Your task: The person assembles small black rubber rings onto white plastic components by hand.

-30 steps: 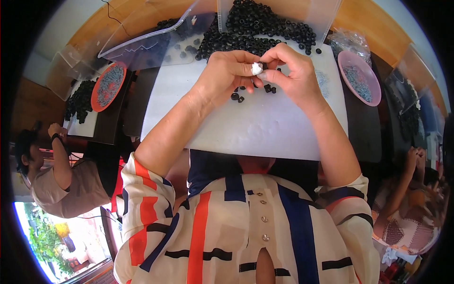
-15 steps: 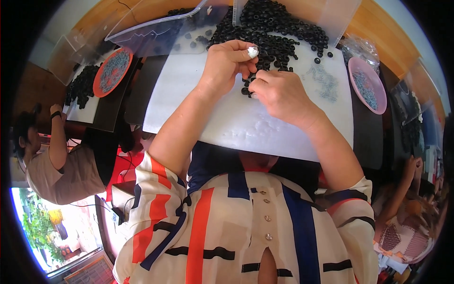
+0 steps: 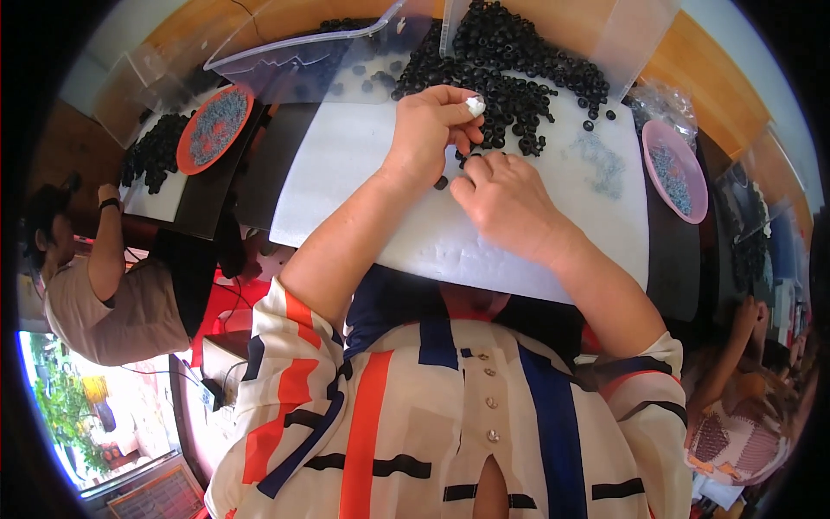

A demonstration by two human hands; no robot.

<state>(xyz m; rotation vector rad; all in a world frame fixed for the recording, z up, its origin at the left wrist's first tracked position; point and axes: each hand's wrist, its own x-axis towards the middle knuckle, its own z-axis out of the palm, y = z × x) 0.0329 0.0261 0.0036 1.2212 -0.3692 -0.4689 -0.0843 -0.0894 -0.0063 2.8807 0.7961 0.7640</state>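
My left hand is raised over the white sheet, its fingers curled and closed. White wrapping covers its thumb tip. Whatever it pinches is hidden by the fingers. Just to the right and nearer, my right hand reaches to the near end of the black parts, thumb and bent index finger a little apart. I see nothing held in it. Close to its fingertips lie a few small black parts; one round black part sits apart below my left hand. Beyond both hands spreads a heap of small round black parts.
The white sheet covers the dark table. Thin pale pins lie scattered on its right; a pink bowl holds more. A clear plastic bin stands back left, an orange bowl farther left. A co-worker sits at left, another at right.
My right hand has opened somewhat and its fingers have moved toward the black parts. My left hand stays closed near the heap. The whole view has shifted slightly.
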